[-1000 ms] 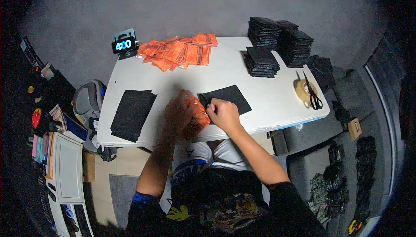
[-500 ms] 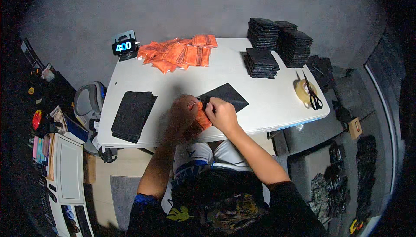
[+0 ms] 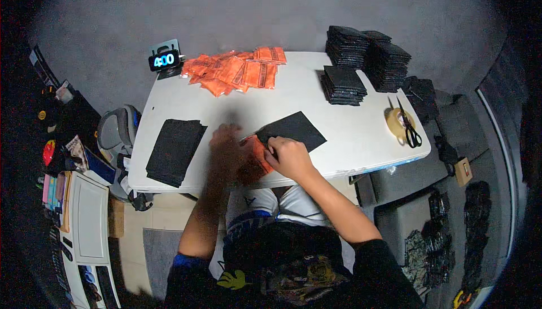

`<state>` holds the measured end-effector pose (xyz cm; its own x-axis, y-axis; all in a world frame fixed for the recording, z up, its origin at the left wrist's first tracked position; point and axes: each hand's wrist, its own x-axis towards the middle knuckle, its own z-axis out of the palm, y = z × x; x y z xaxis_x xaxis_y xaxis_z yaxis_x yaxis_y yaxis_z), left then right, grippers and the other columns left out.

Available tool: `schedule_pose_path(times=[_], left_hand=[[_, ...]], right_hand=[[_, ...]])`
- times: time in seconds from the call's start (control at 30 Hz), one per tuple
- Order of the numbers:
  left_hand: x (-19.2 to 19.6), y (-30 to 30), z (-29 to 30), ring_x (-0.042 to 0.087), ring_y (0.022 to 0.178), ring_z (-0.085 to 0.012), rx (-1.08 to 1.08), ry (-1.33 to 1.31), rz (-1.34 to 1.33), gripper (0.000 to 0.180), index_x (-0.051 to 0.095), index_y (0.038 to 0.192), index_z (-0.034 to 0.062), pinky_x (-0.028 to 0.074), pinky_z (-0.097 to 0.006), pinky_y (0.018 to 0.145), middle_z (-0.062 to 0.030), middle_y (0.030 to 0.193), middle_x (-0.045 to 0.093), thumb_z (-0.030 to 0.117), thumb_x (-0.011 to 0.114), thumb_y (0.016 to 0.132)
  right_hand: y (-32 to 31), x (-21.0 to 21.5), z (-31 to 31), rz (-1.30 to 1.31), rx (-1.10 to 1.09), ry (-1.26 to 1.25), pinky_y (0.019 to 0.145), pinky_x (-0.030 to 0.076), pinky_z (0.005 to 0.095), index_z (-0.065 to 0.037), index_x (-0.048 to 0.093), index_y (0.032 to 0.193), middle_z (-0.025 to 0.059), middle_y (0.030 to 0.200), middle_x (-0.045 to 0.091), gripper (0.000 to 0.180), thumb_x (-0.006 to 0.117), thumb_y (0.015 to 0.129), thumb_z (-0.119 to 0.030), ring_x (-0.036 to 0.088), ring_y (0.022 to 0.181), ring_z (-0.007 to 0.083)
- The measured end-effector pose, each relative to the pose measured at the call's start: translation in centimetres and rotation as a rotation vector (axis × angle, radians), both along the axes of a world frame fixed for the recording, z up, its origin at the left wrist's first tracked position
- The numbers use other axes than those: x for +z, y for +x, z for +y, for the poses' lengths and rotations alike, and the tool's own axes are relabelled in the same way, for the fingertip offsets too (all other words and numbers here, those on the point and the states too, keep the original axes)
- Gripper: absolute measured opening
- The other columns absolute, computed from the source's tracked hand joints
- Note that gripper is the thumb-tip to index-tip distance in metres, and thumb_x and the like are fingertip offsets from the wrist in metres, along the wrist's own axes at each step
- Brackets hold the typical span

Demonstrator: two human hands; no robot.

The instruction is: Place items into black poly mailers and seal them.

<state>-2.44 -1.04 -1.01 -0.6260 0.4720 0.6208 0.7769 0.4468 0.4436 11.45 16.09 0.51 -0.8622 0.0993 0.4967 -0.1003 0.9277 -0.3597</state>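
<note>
Near the front middle of the white table [image 3: 197, 97], a flat black bag [image 3: 300, 130] lies at a slant. An orange packet in clear wrap [image 3: 259, 154] sits at the bag's left end, partly over or against it; which cannot be told. My right hand [image 3: 291, 158] is closed, its fingertips pinching the black bag's edge beside the packet. To the left of the packet is my left hand [image 3: 224, 142], dim and smeared, so its fingers are unclear. It seems apart from the bag.
Flat black bags [image 3: 175, 151] are stacked at left. Loose orange packets [image 3: 231, 72] lie at the back, beside a lit phone clock [image 3: 165, 59]. Stacks of filled-looking black parcels [image 3: 344, 85] stand back right. Scissors [image 3: 407, 125] rest on a tape roll [image 3: 395, 121] at the right edge.
My left hand has come away from the packet and moved left. My right hand stays at the bag's edge, slightly lower. More of the orange packet shows.
</note>
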Motion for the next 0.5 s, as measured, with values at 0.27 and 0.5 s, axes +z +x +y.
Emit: schedule_pose_path(times=[0.27,0.5], left_hand=[[2.8,3.2,-5.5,0.076,0.106,-0.0413,-0.028,-0.204,-0.666,0.046,0.076,0.107,-0.0055,0.060,-0.052,0.093,-0.0239,0.108,0.079,0.039,0.077,0.095],[-2.3,1.6,-3.4,0.076,0.106,-0.0275,-0.426,0.385,-0.942,0.048,0.070,0.127,-0.0024,0.060,-0.043,0.097,-0.0154,0.118,0.078,0.032,0.080,0.094]], right_hand=[[0.3,0.0,0.0,-0.081,-0.015,-0.009,0.070,0.059,0.0522,-0.005,0.064,0.095,0.0190,0.088,0.071,0.020,0.069,0.095,-0.023,0.072,0.079,0.0425],[0.0,0.8,-0.8,-0.026,-0.068,-0.115,0.071,0.058,0.0534,-0.003,0.063,0.094,0.0224,0.090,0.071,0.016,0.065,0.095,-0.018,0.071,0.081,0.0444]])
